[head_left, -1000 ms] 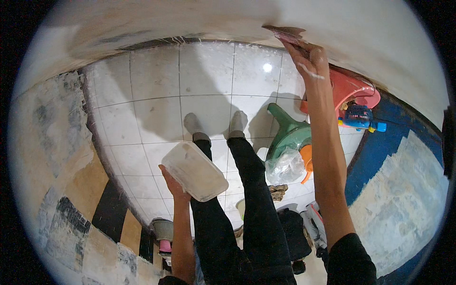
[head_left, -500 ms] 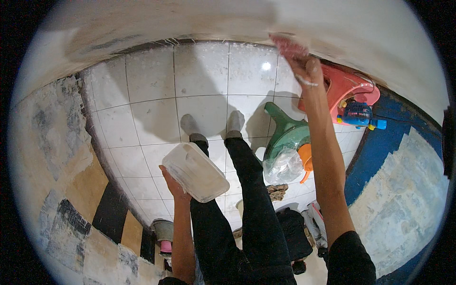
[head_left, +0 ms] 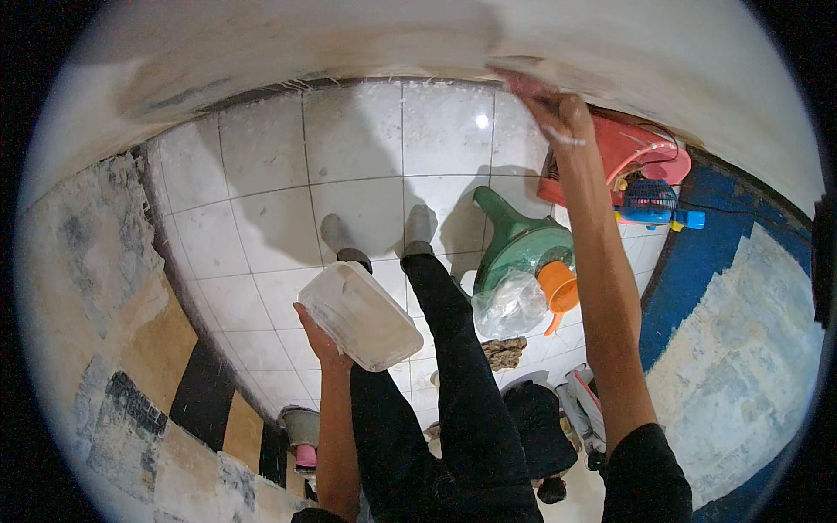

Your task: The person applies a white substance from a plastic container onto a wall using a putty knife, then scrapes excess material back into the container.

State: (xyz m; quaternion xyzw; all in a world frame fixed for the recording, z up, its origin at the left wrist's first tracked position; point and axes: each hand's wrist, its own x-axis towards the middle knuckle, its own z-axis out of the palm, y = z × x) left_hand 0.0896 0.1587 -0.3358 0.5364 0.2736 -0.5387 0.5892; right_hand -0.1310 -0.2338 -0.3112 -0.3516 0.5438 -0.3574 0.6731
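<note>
we have our right hand (head_left: 558, 118) stretched up and away from us, pressing a flat reddish tool (head_left: 520, 80) against the pale plastered wall (head_left: 366, 39). the fingers are closed over the tool's back, so it sits between palm and wall; its long axis runs roughly along the wall's lower edge, just above the seam where wall meets the white tiled floor (head_left: 349, 166). we cannot tell exactly what kind of tool it is, since the hand covers most of it

our left hand (head_left: 318, 340) is low and close to the body, fingers cupped under a translucent plastic tub (head_left: 359, 315), which lies tilted with its long side running from upper left to lower right. the tub is well apart from the wall, below and to the left of the right hand, so the right hand is plainly the nearer one to the working surface

beside our right forearm stand a green bucket (head_left: 523, 240), an orange scoop (head_left: 558, 288) and a crumpled clear bag (head_left: 510, 305), with a red basin (head_left: 623, 152) near the wall
</note>
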